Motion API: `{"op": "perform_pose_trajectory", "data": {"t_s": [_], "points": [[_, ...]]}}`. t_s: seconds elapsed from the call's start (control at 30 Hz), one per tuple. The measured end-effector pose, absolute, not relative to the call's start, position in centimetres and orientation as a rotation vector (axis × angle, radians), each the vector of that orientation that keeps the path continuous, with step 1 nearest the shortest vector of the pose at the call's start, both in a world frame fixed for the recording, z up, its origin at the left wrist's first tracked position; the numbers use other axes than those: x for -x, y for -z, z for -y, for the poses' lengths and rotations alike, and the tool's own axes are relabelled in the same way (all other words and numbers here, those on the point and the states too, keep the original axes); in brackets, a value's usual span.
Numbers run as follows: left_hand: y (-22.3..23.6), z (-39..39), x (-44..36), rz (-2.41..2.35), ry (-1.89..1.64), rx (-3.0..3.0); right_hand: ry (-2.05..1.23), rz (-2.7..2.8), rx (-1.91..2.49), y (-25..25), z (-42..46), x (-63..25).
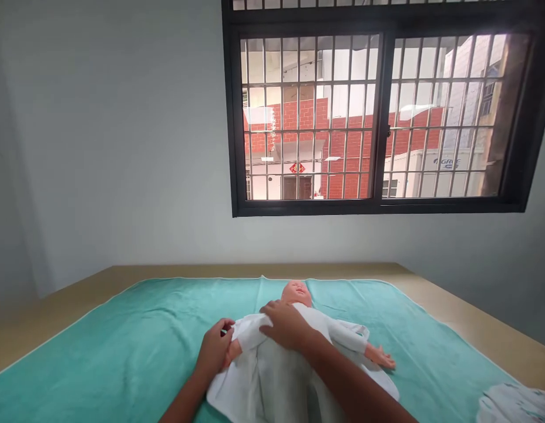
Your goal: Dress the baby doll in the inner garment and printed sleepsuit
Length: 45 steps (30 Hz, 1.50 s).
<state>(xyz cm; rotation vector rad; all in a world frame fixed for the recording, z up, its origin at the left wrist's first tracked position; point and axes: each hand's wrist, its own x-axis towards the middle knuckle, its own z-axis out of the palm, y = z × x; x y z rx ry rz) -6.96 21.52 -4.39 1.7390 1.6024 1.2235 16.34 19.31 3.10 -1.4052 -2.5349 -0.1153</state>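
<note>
A baby doll [296, 292] lies on its back, head toward the wall, dressed in a long-sleeved white garment [314, 320]. White cloth [237, 390] is spread beneath and around its body. My left hand [216, 346] is closed with curled fingers at the doll's hand [232, 354], beside the sleeve end; the exact hold is partly hidden. Across the doll's chest reaches my right hand [286, 324], its fingers bent over the white sleeve near the shoulder. The doll's other arm [380, 356] lies stretched out to the right, its hand bare.
A green blanket [135, 341] covers most of the wooden table [457, 317]. White patterned fabric [517, 404] lies bunched at the lower right corner. Behind the table stand a pale wall [123, 147] and a barred window [310, 117] with a dark frame.
</note>
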Motion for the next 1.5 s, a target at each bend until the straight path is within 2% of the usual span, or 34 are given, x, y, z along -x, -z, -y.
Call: {"op": "perform_pose_trajectory", "data": {"t_s": [0.2, 0.57, 0.87, 1.03, 1.27, 1.4, 1.5], "points": [[6.4, -21.6, 8.1, -1.442, -1.198, -1.734, 0.054, 2.864, 1.274, -1.7, -21.6, -11.4], [6.6, -21.7, 7.4, -1.594, -1.185, -1.806, 0.109, 2.431, 1.396, -3.0, -20.2, -15.2], [5.9, -19.9, 6.0, -1.721, -1.134, -2.006, 0.126, 2.417, 1.412, -2.0, -20.2, -14.6], [4.6, -19.4, 6.7, -1.487, -1.498, -1.486, 0.128, 2.432, 1.439, -1.9, -20.4, -14.9], [2.5, -18.1, 6.6, -1.127, -1.524, -1.069, 0.173, 2.501, 1.462, -1.2, -20.3, -14.3], [1.7, -16.4, 4.3, -1.287, -1.608, -1.315, 0.212, 2.517, 1.481, -1.1, -20.3, -14.2], [1.9, -15.1, 2.1, -1.268, -1.523, -1.623, 0.228, 2.553, 1.475, -1.1, -20.2, -14.2]]}}
